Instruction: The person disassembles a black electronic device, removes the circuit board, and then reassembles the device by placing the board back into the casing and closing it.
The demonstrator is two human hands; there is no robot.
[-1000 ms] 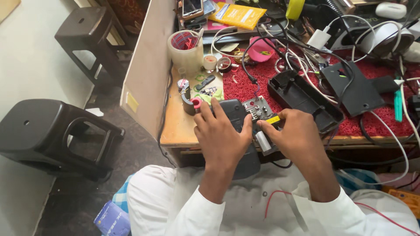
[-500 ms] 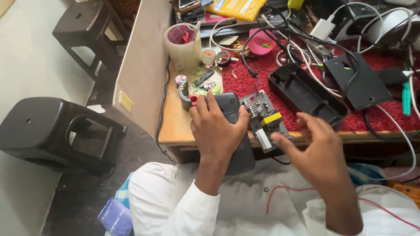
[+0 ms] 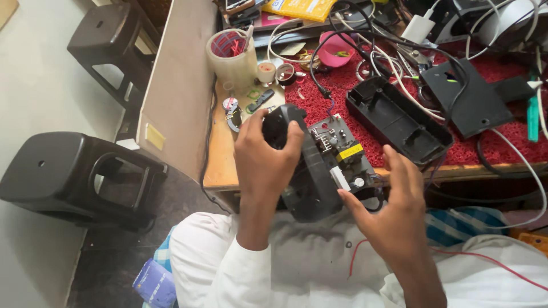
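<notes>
Black plastic housing (image 3: 308, 171) with a circuit board (image 3: 337, 149) sitting in it is held over the workbench (image 3: 220, 165) edge, above the person's lap. Left hand (image 3: 265, 154) is clamped round its top end; right hand (image 3: 394, 211) has fingers spread, fingertips touching the board's lower edge. There's a yellow label on the board. Further back, a clear tub (image 3: 233, 52) holds red bits, a pink bowl (image 3: 335, 50) something green, and a yellow packet (image 3: 297, 8) lies at the far edge.
</notes>
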